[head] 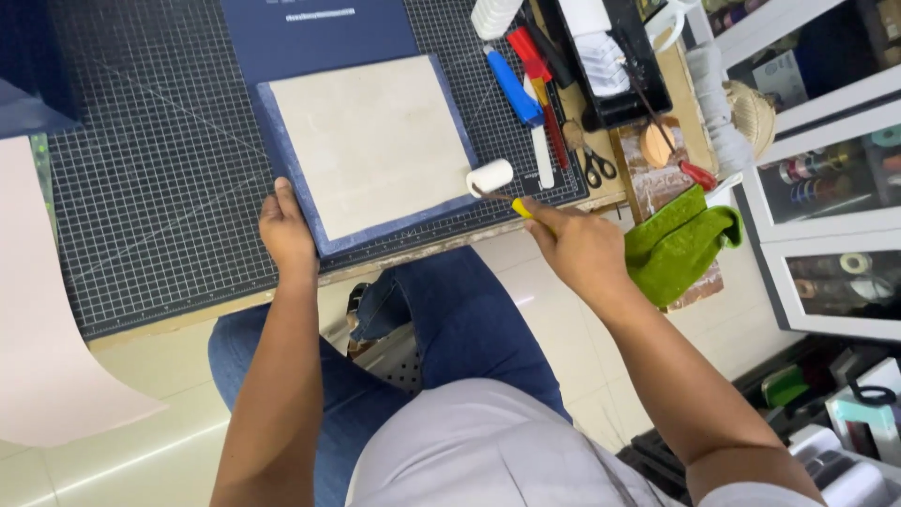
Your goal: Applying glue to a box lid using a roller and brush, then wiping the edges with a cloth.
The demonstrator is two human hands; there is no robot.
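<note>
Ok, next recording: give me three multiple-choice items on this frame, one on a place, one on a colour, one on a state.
1. Where is the left hand?
A. on the near left corner of the blue-edged board
B. on the scissors
C. on the green cloth

2. What colour is the small roller head?
A. red
B. white
C. black

3. What is the right hand doing?
A. resting open and empty
B. gripping the roller's yellow handle
C. holding the scissors

Answers:
1. A, the fingers press on that corner, on the cutting mat.
2. B, the head is white at the board's right edge.
3. B, the fingers close round the handle.
</note>
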